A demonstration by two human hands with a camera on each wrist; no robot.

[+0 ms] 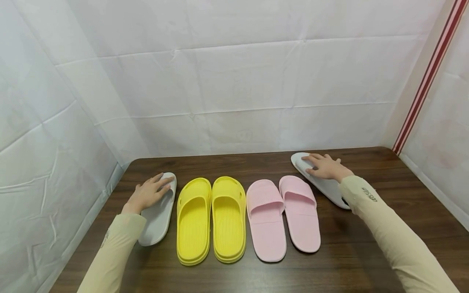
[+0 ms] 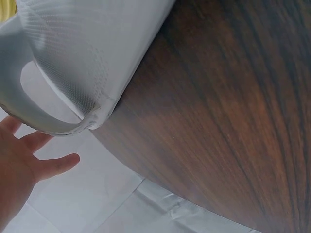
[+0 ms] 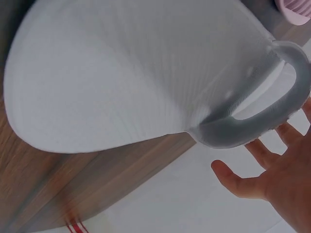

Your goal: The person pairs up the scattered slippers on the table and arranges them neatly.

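Note:
At the table's left lies a light grey slipper (image 1: pixel 158 221), toe pointing away. Over its strap is my left hand (image 1: pixel 146 194), fingers spread. The left wrist view shows that hand (image 2: pixel 19 170) with thumb apart and fingertips right at the strap's outer edge. A matching light grey slipper (image 1: pixel 331 190) lies slanted at the far right, toe toward the back left. My right hand (image 1: pixel 326 167) reaches across it, fingers spread over the strap. In the right wrist view, the fingertips of this hand (image 3: pixel 286 174) are at the strap's edge, and the thumb stands free.
Between the hands, a pair of yellow slippers (image 1: pixel 193 228) and a pair of pink slippers (image 1: pixel 267 240) lie side by side, toes away from me. All rest on a dark brown wooden table (image 1: pixel 220 278). White sheeting (image 1: pixel 238 81) hangs behind and at both sides.

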